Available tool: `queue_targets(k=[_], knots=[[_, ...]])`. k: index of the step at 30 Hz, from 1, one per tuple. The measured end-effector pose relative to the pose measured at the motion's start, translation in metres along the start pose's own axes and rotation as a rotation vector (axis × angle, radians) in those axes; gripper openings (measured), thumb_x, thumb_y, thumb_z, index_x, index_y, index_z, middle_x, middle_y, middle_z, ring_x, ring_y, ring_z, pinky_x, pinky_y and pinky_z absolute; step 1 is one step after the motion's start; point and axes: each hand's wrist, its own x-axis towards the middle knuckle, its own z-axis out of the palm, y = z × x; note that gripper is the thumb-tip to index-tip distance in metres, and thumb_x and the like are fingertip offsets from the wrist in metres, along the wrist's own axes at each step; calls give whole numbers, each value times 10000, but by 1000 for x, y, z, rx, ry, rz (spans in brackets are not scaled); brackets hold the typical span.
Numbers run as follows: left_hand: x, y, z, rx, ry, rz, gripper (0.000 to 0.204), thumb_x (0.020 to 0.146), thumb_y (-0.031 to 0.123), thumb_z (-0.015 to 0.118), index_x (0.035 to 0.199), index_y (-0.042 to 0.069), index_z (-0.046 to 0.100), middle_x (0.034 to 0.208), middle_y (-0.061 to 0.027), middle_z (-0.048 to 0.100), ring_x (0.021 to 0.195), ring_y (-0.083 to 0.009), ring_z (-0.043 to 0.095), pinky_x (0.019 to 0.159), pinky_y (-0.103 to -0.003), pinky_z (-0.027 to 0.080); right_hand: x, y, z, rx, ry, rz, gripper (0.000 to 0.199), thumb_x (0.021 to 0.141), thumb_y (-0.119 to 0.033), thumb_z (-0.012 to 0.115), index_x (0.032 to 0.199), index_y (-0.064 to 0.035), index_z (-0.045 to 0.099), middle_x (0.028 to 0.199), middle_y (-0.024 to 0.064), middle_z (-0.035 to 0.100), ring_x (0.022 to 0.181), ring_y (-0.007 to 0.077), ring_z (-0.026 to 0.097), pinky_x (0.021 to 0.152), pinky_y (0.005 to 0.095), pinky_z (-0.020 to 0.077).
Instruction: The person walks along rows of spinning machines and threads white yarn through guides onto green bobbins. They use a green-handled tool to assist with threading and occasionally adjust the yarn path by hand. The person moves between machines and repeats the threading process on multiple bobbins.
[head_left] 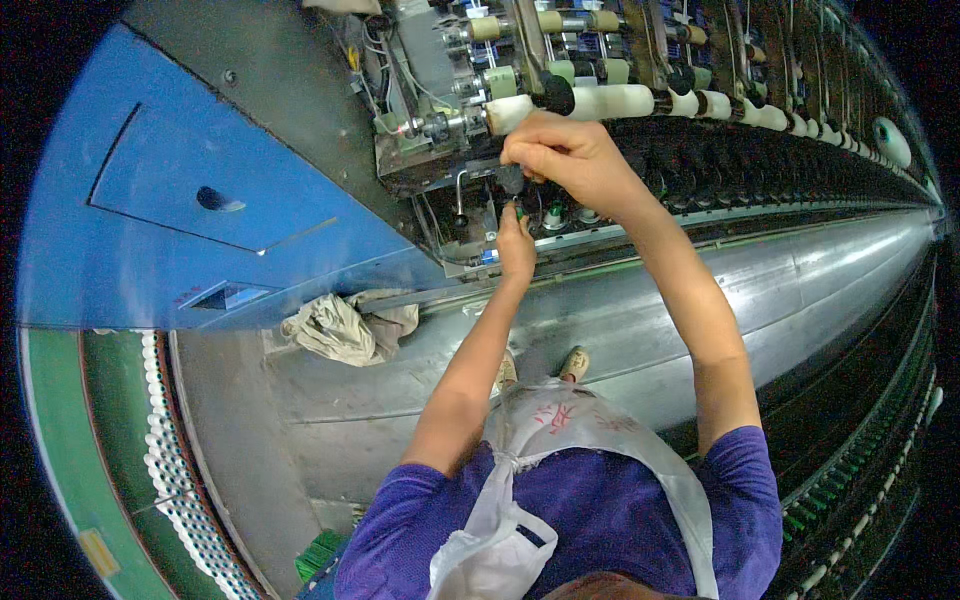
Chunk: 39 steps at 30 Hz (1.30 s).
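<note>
A blue machine cabinet (200, 200) fills ten o'clock; a crumpled whitish bag (335, 328) lies below it. At twelve o'clock the right hand (565, 155) grips a cream bobbin (600, 102). The left hand (516, 245) pinches a small green spindle tip (519, 211).

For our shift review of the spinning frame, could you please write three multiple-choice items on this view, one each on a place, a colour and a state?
1. Where does the crumpled pale cloth lie?
A. below the blue metal cabinet panel
B. on the row of white yarn bobbins
C. in the left hand

2. What colour are the person's short sleeves?
A. red
B. purple
C. yellow

3. How is the right hand?
A. flat and open
B. hanging at the side
C. fingers curled in a grip at the machine

Answers: 1 A, it sits under the panel's lower edge; 2 B, both sleeves are purple; 3 C, fingers are bent inward below the bobbins.
</note>
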Motion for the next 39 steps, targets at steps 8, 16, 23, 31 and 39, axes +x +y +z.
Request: queue_targets(k=[8,16,23,31,39], knots=[[-73,-13,-54,-126,-93,168,426,906,151,419,1298,10,330,1232,-253,437,1114,-390,443,918,-391,376,-37,72,10,-727,362,-221,101,802,-77,578,805,23,594,724,139,584,627,272,562,567,311,446],[-154,-93,-59,-22,-323,6,367,865,139,491,1204,8,444,1179,-213,498,1077,-345,496,899,-368,407,-96,173,88,-667,172,474,237,789,-219,495,692,-14,562,725,170,588,703,358,571,628,445,441],[-162,-112,-68,-53,-418,-127,304,823,147,531,1093,8,507,1072,-213,539,990,-374,515,841,-402,423,36,-3,15,-1231,107,-347,75,733,-103,571,705,-45,533,682,141,531,641,322,547,548,417,427],[-169,-110,-73,-104,-477,-76,262,831,142,519,1056,10,543,1000,-191,577,929,-337,563,795,-384,455,104,-12,19,-1900,-242,-168,169,751,-203,553,775,-86,672,875,75,628,931,225,514,821,401,348],[-198,-129,-110,-68,-508,-218,255,820,118,544,1058,27,554,992,-171,598,885,-282,602,768,-334,479,99,-9,16,-2097,-317,-27,168,774,-224,554,803,-116,679,877,33,622,947,210,476,827,400,309]])
